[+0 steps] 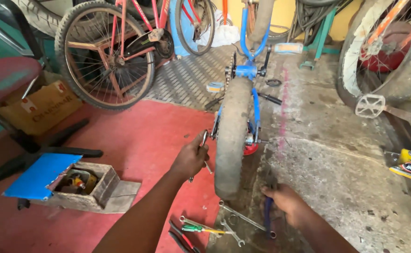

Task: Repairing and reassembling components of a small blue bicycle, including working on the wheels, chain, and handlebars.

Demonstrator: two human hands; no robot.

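I see the left hand gripping a spanner at the blue bike's rear wheel axle. The right hand is closed around a blue-handled tool on the floor, beside loose wrenches.

A red bicycle stands at the floor's far left; a wooden toolbox sits near its left edge.

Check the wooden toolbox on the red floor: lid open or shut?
Open. The wooden toolbox has its blue lid swung aside to the left, and its inside shows, with small parts lying in it.
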